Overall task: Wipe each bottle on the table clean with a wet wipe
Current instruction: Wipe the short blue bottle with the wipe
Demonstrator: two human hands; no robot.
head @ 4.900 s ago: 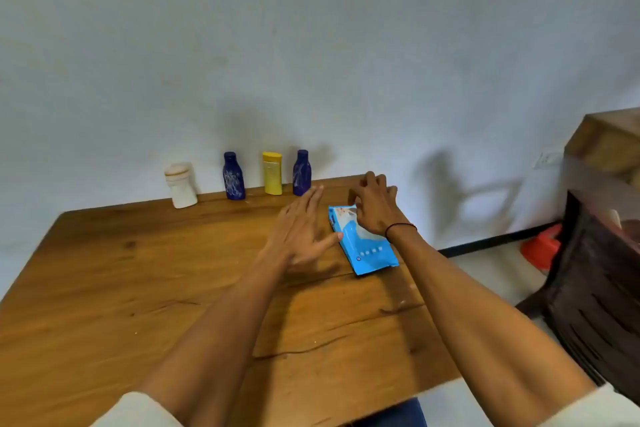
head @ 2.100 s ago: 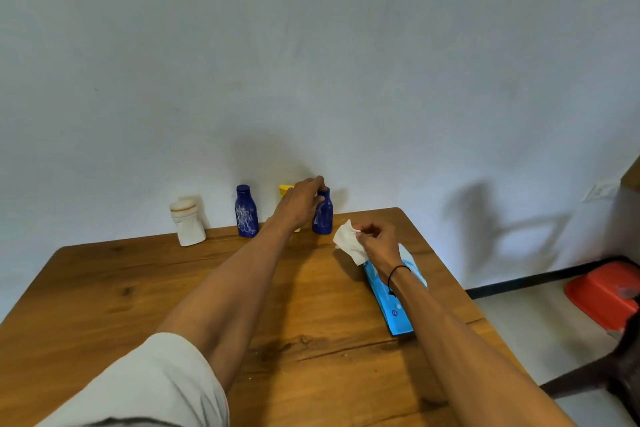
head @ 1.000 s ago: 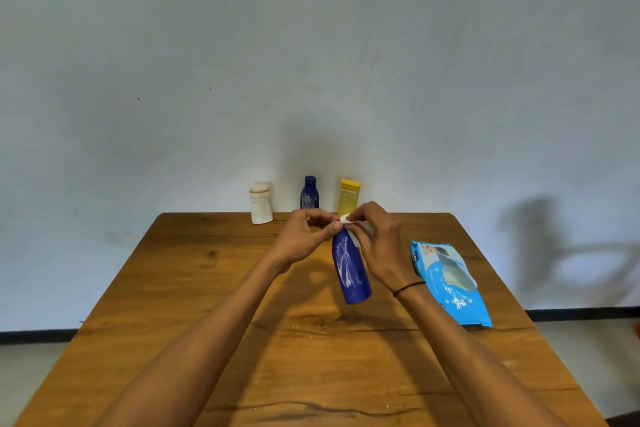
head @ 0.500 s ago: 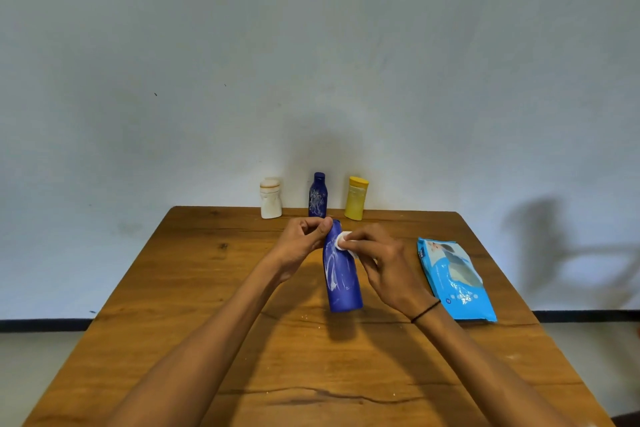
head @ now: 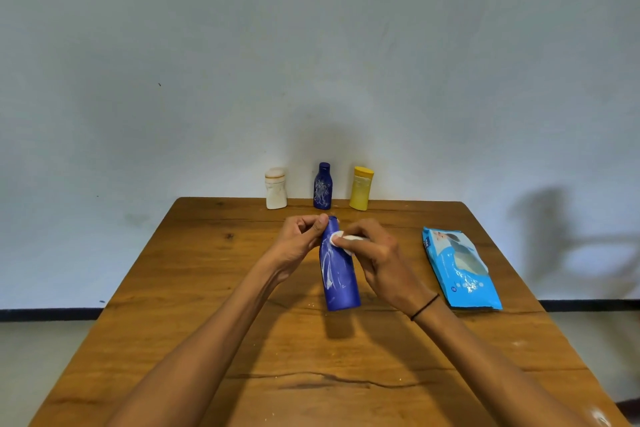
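My forearms reach out over the wooden table (head: pixel 194 305), whose near part shows a long dark crack in the grain. My left hand (head: pixel 299 244) pinches the neck of the dark blue bottle (head: pixel 339 274), thumb and fingers curled round its top, and holds it tilted above the table's middle, base toward me; I cannot tell whether the base touches the wood. My right hand (head: pixel 375 260), a thin black band at its wrist, pinches a folded white wet wipe (head: pixel 344 239) and presses it against the bottle's upper side. The bottle is matte blue, streaked with pale smears down its left flank.

To the right, flat on the table, lies a light blue pack of wipes (head: pixel 459 272).

At the far edge three more bottles stand upright in a row against the wall: a squat white bottle (head: pixel 276 188), a second blue bottle (head: pixel 322 186) marked with whitish scribbles, and a yellow bottle (head: pixel 360 188) with a yellow cap. Behind them rises a plain pale wall (head: pixel 311 45), with a dark skirting strip (head: pixel 48 314) low down on either side.
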